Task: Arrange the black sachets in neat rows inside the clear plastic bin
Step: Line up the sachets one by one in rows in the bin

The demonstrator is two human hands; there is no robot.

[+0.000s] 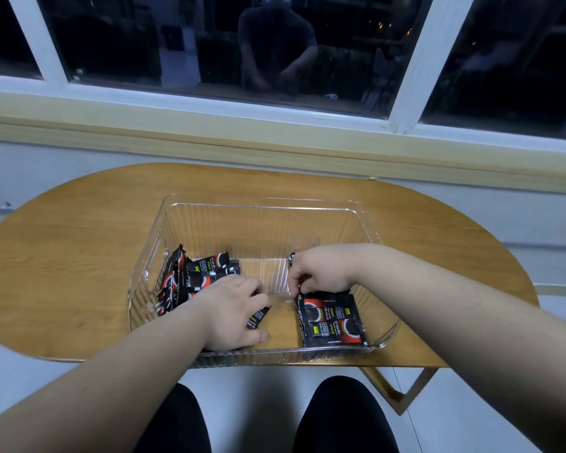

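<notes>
One clear plastic bin (pixel 265 204) sat at the near edge of an oval wooden desk (pixel 79 256) under a dark window (pixel 209 44). Its black sachets (pixel 190 276), too jumbled to count, lay at the left side and near right corner. The left hand (pixel 232 308) gripped one sachet (pixel 258 317); the right hand (pixel 321 273) pinched another

One clear plastic bin (pixel 275 207) sits on the one counter (pixel 79 240). Two hands are in it, left hand (pixel 232 308) and right hand (pixel 321 269). Of black sachets I count one gripped sachet (pixel 258 318) in the left, one upright sachet (pixel 292 259) pinched in the right, roughly four in the flat batch (pixel 332 322), and a loose heap (pixel 190 279) too jumbled to number. Two dark-clad legs (pixel 174 420) show below the counter's edge.
</notes>
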